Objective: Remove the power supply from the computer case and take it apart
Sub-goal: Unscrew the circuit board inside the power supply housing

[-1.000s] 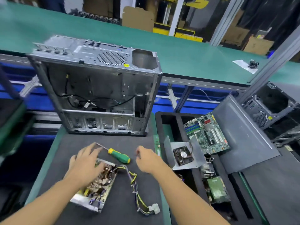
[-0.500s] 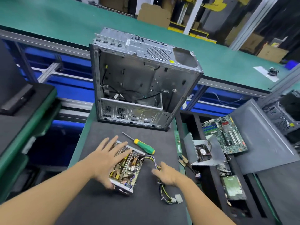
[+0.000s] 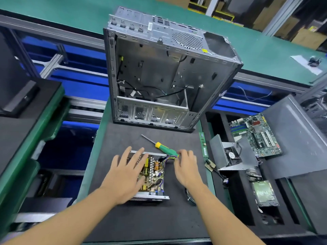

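Head view: single wide-angle camera, worn. Stands over the near edge of the mat (image 3: 141,223) and faces forward and down. Close range: left hand (image 3: 123,175) and right hand (image 3: 185,167) lie just below the lens. Case (image 3: 159,76) at mid-distance; green bench (image 3: 53,11) farthest, along the top edge.

Bright, even overhead light, soft shadows, wide-angle bending at edges, perhaps slight motion blur.

Left hand (image 3: 123,175) covers the left half of the power supply (image 3: 154,175), right hand (image 3: 185,167) hides the screwdriver (image 3: 165,149) handle's end, grip's anyone's guess.
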`<state>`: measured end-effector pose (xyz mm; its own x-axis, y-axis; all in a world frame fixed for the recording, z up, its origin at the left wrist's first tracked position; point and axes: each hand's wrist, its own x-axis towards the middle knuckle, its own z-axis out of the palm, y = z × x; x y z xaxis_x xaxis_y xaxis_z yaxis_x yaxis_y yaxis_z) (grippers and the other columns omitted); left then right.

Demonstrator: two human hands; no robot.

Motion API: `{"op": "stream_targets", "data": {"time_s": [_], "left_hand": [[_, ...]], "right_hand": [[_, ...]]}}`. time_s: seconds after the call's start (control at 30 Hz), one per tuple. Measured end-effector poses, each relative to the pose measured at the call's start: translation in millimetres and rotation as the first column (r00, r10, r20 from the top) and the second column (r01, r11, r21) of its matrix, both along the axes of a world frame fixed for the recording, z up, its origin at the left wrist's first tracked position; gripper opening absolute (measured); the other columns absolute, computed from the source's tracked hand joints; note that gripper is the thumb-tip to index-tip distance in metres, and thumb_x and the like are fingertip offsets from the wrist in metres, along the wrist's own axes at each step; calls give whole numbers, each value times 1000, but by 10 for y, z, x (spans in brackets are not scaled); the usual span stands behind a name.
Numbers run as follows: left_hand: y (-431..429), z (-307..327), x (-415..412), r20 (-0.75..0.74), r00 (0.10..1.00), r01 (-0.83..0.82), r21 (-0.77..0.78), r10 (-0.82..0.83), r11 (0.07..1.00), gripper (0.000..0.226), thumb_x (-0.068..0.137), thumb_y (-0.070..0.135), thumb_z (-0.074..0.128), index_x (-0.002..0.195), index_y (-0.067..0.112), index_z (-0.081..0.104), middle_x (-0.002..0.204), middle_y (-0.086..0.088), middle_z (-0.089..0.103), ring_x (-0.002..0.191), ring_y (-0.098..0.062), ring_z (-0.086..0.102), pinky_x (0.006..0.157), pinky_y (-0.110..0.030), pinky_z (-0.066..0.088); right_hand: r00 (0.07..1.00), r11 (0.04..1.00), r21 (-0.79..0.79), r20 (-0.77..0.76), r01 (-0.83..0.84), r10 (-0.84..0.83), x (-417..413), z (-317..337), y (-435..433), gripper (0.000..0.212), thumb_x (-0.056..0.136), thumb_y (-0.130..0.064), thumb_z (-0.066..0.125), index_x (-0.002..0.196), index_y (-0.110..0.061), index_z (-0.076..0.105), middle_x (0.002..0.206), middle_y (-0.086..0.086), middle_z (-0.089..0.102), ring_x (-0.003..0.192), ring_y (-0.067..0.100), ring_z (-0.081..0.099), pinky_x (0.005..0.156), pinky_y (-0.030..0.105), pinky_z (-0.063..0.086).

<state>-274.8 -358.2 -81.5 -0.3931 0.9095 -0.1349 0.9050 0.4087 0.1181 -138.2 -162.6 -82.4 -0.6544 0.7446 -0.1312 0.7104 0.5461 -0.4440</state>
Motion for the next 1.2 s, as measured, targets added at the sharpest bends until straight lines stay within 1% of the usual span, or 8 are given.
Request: {"op": "stream_targets", "data": {"time_s": [0.17,0.4,0.6,0.77,0.9,1.03,1.1,1.2], "left_hand": [[66,2,105,91,986,-147,71,140,987,71,84,18,62,151,22,38,159,5,31,147,-31,24,112,-52,33],[93,-70,120,-8,995,-99,29,99,995,71,84,32,27,153,18,32,163,0,20,149,-36,14,115,-54,27],[100,-103,104,-15,996,-88,60,89,994,70,83,30,27,152,16,35,162,0,24,149,-38,15,114,-52,27],[98,-106,105,5,994,-106,83,106,991,69,83,28,29,151,17,36,162,1,24,148,-37,16,114,-53,28],[88,-83,110,10,994,-110,98,109,989,67,85,29,28,151,16,37,161,0,27,148,-37,17,114,-53,28],[89,-51,118,24,999,-47,234,43,971,57,84,23,42,140,15,50,156,-5,34,146,-31,27,111,-49,28],[140,-31,84,4,982,177,325,-189,929,49,78,17,58,126,23,58,147,-1,44,137,-23,39,102,-41,32],[285,39,9,-68,845,533,187,-530,825,25,83,35,61,108,37,63,148,7,43,136,-21,39,99,-40,31]], "right_hand": [[997,997,-78,-72,30,-36,-175,-9,182,32,104,-15,35,131,-13,53,128,6,47,118,24,41,97,29,33],[966,990,-135,258,47,-11,-422,-137,509,39,99,-32,53,136,-23,51,131,11,43,125,35,39,103,39,37],[896,972,-222,411,-81,169,-531,-141,656,47,89,-38,69,131,-21,56,131,13,41,119,36,49,106,42,40],[908,966,-235,372,-110,193,-485,-152,665,37,90,-35,68,120,-16,59,125,13,47,108,33,56,97,36,45],[976,975,-220,208,-12,59,-392,-71,687,37,89,-30,65,119,-17,48,111,9,60,89,27,56,70,29,38],[956,970,-240,-292,-41,-31,-340,219,630,25,80,-40,68,97,-35,49,80,-13,58,68,9,52,62,26,41],[866,958,-272,-496,-89,-60,-363,385,530,23,80,-39,67,92,-37,49,77,-14,60,69,11,57,66,27,46],[780,975,-193,-624,-108,-37,-436,618,387,18,84,-34,64,87,-34,47,72,-14,62,65,13,60,65,24,47]]}}
